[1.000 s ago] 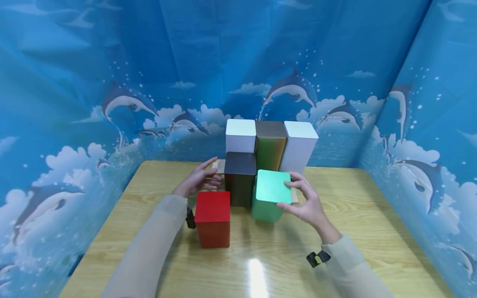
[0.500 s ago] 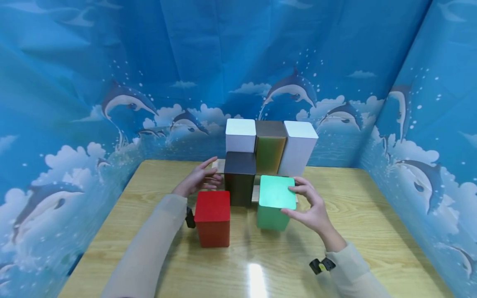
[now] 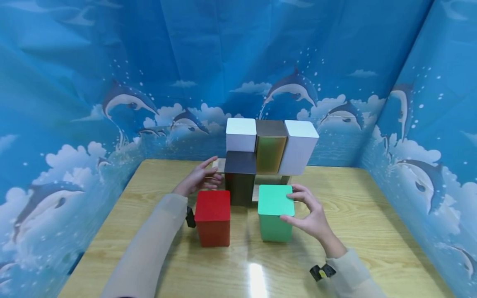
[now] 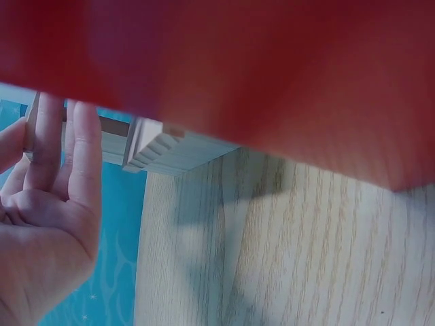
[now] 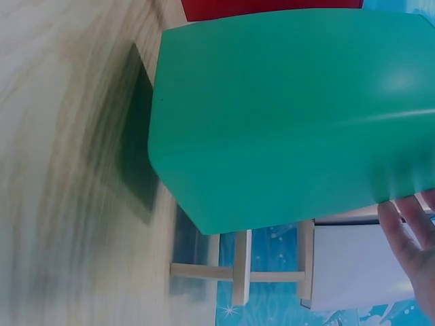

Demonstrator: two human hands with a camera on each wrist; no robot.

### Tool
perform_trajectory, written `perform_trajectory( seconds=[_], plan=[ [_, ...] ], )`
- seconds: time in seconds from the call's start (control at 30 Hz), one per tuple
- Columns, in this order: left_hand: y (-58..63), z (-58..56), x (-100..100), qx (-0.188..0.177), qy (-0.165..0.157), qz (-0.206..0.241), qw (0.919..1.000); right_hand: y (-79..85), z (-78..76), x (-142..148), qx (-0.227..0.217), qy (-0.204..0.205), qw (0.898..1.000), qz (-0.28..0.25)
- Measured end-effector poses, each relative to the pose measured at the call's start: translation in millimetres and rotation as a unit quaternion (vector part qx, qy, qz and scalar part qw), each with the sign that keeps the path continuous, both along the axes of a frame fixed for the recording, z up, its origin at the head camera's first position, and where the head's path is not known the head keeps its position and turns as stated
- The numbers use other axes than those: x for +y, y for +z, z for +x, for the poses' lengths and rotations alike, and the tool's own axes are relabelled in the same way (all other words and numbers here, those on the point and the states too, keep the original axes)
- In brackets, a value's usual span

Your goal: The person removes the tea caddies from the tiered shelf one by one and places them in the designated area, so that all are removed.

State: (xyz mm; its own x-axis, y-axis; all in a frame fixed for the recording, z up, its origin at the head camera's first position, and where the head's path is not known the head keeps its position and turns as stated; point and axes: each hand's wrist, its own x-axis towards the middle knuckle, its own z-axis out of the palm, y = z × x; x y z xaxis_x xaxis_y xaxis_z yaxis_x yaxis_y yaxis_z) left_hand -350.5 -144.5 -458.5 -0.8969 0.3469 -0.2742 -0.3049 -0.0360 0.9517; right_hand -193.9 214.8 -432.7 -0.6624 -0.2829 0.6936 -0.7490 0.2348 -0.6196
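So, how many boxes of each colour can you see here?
White boxes: 2
Gold box with a brown top: 1
Black box: 1
Red box: 1
Green box: 1
Total: 6

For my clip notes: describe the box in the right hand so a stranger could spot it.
Toward the far edge of the table stands a wooden rack. In front of it, right of the red box, the right hand grips the green box, the only green one in view.
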Motion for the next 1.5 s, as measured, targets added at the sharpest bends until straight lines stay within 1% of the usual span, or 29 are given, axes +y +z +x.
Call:
perform_trajectory(
  seconds=[0.17,0.27,0.37,0.6,0.7,0.83,1.0,1.13,1.23,1.4,1.5],
  plan=[
    [0.6,0.3,0.2,0.001,0.002,0.001,1.0,10.2,8.7,-11.1,0.007,0.019,1.0,-0.018],
    [0.8,0.9,0.2,0.002,0.0,0.002,1.0,12.1,11.4,-16.7,0.01,0.027,0.999,-0.025],
    [0.4,1.4,0.1,0.003,-0.002,0.002,1.0,11.3,11.7,-21.6,0.008,0.032,0.999,-0.032],
    [-0.6,1.2,0.0,-0.001,0.003,0.001,1.0,10.3,9.1,-32.8,0.013,0.064,0.997,-0.045],
    [-0.4,1.2,0.1,-0.003,0.004,0.002,1.0,9.9,8.3,-37.4,0.014,0.071,0.996,-0.046],
    [-0.2,1.3,0.1,-0.005,0.004,0.002,1.0,7.9,8.0,-42.0,0.009,0.069,0.996,-0.047],
    [-0.2,1.0,-0.2,-0.002,-0.001,0.001,1.0,4.7,9.2,-46.2,-0.004,0.057,0.997,-0.043],
    [-0.1,0.8,-0.2,0.0,-0.002,0.002,1.0,3.0,9.5,-49.7,-0.007,0.05,0.998,-0.04],
    [0.0,1.1,-0.1,0.0,0.001,0.002,1.0,2.3,9.3,-52.9,-0.01,0.05,0.998,-0.041],
    [-0.2,1.5,-0.6,0.004,-0.002,-0.001,1.0,-0.5,9.0,-57.7,-0.028,0.052,0.997,-0.044],
    [-0.3,1.5,-0.8,0.005,-0.004,0.001,1.0,-2.4,8.6,-59.9,-0.029,0.054,0.997,-0.045]
  ],
)
